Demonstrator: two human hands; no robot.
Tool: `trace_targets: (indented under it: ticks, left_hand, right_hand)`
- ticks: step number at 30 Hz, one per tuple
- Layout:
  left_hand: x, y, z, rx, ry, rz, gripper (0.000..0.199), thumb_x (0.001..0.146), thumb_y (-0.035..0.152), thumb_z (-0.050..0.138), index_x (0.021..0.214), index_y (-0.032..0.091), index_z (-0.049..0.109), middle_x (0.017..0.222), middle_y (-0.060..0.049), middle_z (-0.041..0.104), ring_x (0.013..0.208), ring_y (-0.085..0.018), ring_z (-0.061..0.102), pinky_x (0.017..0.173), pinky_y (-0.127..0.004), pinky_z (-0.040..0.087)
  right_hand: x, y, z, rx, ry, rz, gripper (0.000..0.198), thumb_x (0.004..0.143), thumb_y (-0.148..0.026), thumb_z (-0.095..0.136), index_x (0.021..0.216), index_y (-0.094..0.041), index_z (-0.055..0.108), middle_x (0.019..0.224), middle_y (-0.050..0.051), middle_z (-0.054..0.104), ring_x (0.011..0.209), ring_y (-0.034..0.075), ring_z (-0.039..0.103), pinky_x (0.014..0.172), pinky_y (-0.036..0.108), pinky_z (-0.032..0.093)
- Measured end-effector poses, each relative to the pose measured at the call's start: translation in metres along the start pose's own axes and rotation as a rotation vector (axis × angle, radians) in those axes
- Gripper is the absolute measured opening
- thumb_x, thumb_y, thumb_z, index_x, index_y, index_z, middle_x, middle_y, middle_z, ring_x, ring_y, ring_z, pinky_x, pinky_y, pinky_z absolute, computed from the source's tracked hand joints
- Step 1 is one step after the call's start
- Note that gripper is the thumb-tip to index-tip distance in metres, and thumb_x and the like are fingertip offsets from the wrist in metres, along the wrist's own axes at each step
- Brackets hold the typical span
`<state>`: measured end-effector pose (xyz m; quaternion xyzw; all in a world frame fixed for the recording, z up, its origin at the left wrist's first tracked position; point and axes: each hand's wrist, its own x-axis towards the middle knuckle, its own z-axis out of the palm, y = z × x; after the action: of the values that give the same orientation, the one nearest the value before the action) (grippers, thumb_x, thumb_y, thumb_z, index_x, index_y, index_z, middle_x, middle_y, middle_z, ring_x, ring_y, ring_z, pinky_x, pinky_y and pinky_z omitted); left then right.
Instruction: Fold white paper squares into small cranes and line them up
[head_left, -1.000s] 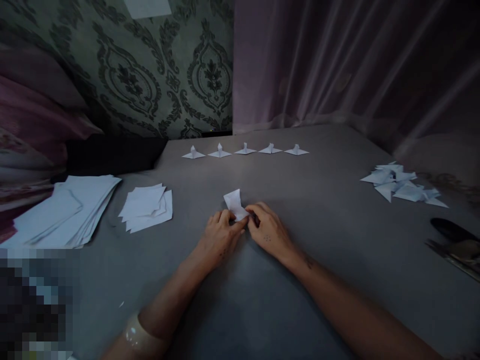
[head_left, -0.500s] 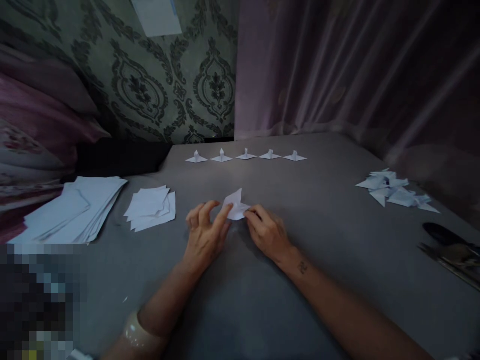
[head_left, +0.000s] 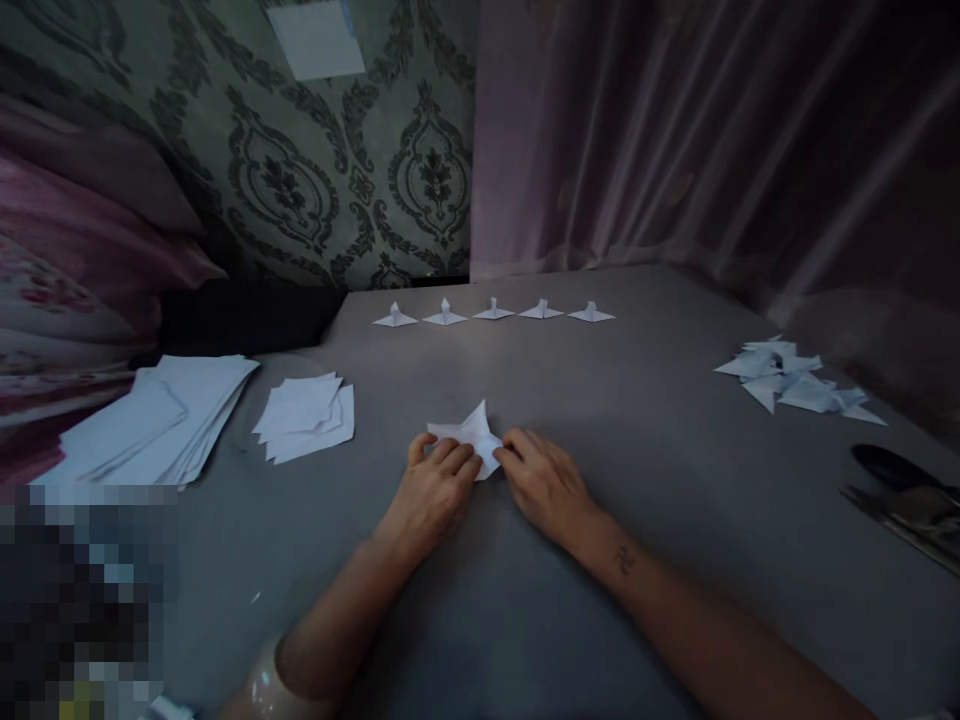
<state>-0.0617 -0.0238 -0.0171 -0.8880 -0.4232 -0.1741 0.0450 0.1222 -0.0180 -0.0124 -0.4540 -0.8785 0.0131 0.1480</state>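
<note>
A partly folded white paper piece [head_left: 475, 430] lies between my hands at the middle of the grey surface, with pointed flaps spreading left and up. My left hand [head_left: 442, 485] grips its left and near side, fingers bent over the paper. At the right edge, my right hand [head_left: 541, 485] pinches the paper between thumb and fingers. The fingertips hide part of the folds. Farther back stands a row of several folded paper cranes [head_left: 493, 310] with wings spread.
Left of my hands lie a stack of small paper squares [head_left: 307, 418] and a stack of larger paper sheets [head_left: 169, 410]. On the right are a heap of folded paper pieces [head_left: 799, 378] and dark-handled scissors [head_left: 900, 490]. A patterned wall and pink curtain [head_left: 600, 130] stand behind.
Both hands and the folded paper have come nearer to me. My left fingers now lie over the paper, and its flaps spread wider and flatter.
</note>
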Motion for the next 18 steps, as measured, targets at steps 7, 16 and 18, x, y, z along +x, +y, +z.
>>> trace_targets:
  ticks: [7,16,18]
  left_hand:
    - [0.000,-0.003,-0.004,-0.086,-0.008,-0.070,0.014,0.090,0.023,0.050,0.085,0.020,0.063,0.091,-0.003,0.069,0.088,-0.021,0.059,0.088,-0.043,0.030]
    - [0.003,0.003,-0.002,-0.120,0.006,-0.258,0.022,0.093,0.024,0.043,0.082,0.019,0.061,0.087,-0.004,0.068,0.082,-0.019,0.059,0.085,-0.042,0.032]
    - [0.002,0.004,0.000,-0.124,0.009,-0.288,0.017,0.093,0.024,0.044,0.088,0.019,0.059,0.088,-0.004,0.067,0.082,-0.020,0.059,0.085,-0.043,0.032]
  right_hand:
    - [-0.004,0.003,-0.005,0.169,-0.088,0.144,0.018,0.093,-0.020,0.047,0.091,-0.020,0.065,0.092,0.004,0.059,0.078,0.015,0.058,0.065,0.027,0.043]
    - [0.002,0.010,0.002,0.392,-0.084,0.334,0.016,0.092,-0.026,0.049,0.088,-0.022,0.064,0.089,0.002,0.058,0.076,0.013,0.058,0.069,0.026,0.044]
    - [0.001,0.008,0.005,0.337,-0.066,0.359,0.014,0.091,-0.026,0.049,0.089,-0.021,0.062,0.089,0.002,0.058,0.073,0.013,0.057,0.066,0.026,0.043]
